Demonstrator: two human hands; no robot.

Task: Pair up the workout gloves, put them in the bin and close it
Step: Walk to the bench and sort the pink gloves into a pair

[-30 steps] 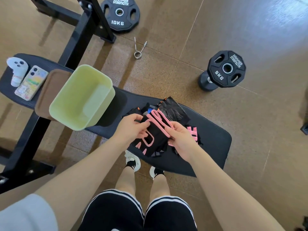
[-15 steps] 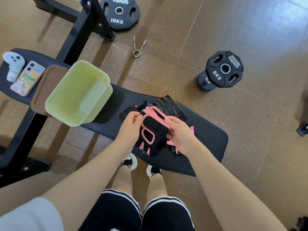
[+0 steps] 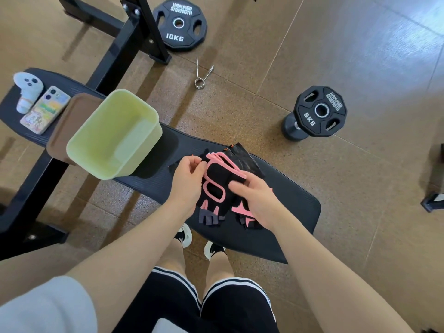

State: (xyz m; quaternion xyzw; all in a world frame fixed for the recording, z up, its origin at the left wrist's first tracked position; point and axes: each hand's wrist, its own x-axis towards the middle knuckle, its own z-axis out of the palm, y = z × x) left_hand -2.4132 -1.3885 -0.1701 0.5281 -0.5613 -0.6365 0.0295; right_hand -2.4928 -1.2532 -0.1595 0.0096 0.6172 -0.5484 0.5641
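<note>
A black glove with pink trim [image 3: 217, 182] lies on the black bench pad [image 3: 288, 212], stacked over its pink-and-black mate [image 3: 242, 212]. My left hand [image 3: 188, 180] pinches the top glove's left edge near the wrist strap. My right hand [image 3: 255, 198] presses on the right side of the stacked gloves. A black leather glove [image 3: 242, 158] lies just behind them, partly covered. The open pale green bin [image 3: 115, 135] stands on the bench to the left, with nothing in it. Its brown lid [image 3: 64, 131] lies flat under and beside it.
A phone [image 3: 44, 110] and a pale controller [image 3: 27, 88] lie at the bench's left end. On the floor are a 10 kg plate [image 3: 179, 24], a spring collar [image 3: 201, 74] and a 5 kg dumbbell [image 3: 317, 114]. The black rack frame [image 3: 115, 51] stands behind the bin.
The top pink-trimmed glove has been laid flatter and squared over its mate. My left hand shifted to its left edge and my right hand moved on top of the stack.
</note>
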